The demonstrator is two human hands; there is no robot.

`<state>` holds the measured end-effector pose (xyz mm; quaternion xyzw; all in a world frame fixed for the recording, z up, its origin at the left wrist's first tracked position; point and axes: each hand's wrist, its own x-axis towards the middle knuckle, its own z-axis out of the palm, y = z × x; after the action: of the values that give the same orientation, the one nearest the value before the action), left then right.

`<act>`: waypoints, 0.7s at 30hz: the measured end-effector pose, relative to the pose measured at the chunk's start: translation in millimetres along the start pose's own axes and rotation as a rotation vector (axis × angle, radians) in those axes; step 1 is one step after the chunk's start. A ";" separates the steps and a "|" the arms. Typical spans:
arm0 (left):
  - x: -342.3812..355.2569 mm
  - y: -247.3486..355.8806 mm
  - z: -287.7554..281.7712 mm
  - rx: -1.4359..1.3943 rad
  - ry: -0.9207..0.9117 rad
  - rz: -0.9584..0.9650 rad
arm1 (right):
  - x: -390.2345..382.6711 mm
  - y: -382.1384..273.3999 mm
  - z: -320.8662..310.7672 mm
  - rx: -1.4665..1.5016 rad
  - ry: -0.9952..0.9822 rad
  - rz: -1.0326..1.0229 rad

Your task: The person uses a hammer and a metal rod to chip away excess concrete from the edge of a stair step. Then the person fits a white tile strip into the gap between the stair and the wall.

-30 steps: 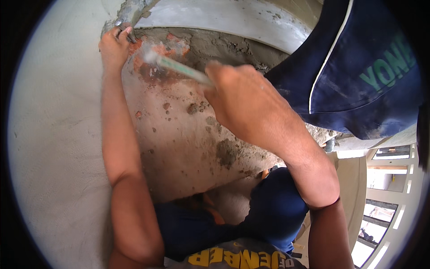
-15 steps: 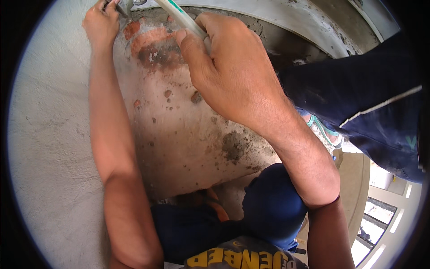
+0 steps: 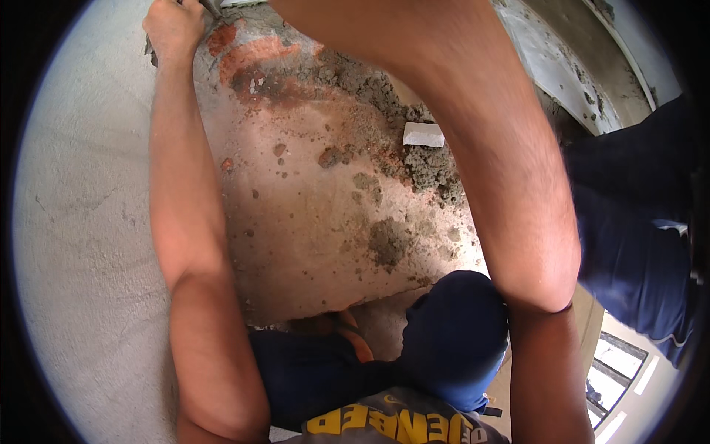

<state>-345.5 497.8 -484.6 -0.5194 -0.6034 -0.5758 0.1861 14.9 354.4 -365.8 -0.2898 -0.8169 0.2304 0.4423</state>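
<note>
My left hand is closed at the upper left, against the grey plastered wall. Its fingers curl round a dark metal tool, mostly hidden, whose end shows beside the knuckles. My right hand reaches up to the upper edge of the picture. Only its lower side shows; its fingers and anything in them are cut off. Below the hands, a worn surface bears a patch of exposed red brick and lumps of wet grey mortar. A small pale block lies on that mortar, beside my right forearm.
At the right stands another person in dark blue clothes. A pale, mortar-splashed board curves across the upper right. Navy cloth and my grey shirt with yellow lettering fill the bottom. A window shows at the lower right.
My right hand has moved up and away, and the pale green-striped tool it held has left view. Mortar and the pale block now show. The other person's clothing has shifted; my left hand barely moved.
</note>
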 end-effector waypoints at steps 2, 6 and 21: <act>-17.4 53.2 1.5 0.139 -0.068 0.052 | 10.8 8.5 -0.2 -0.006 -0.035 0.010; -16.7 89.1 -2.9 0.153 -0.094 0.084 | 25.7 13.9 -5.5 -0.008 -0.089 -0.010; -8.0 76.7 5.7 0.461 -0.138 0.240 | 62.3 17.0 -20.6 0.088 -0.335 0.138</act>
<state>-275.7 484.0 -454.3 -0.5690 -0.6641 -0.3602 0.3247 9.7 411.4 -329.5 -0.2828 -0.8465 0.3408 0.2954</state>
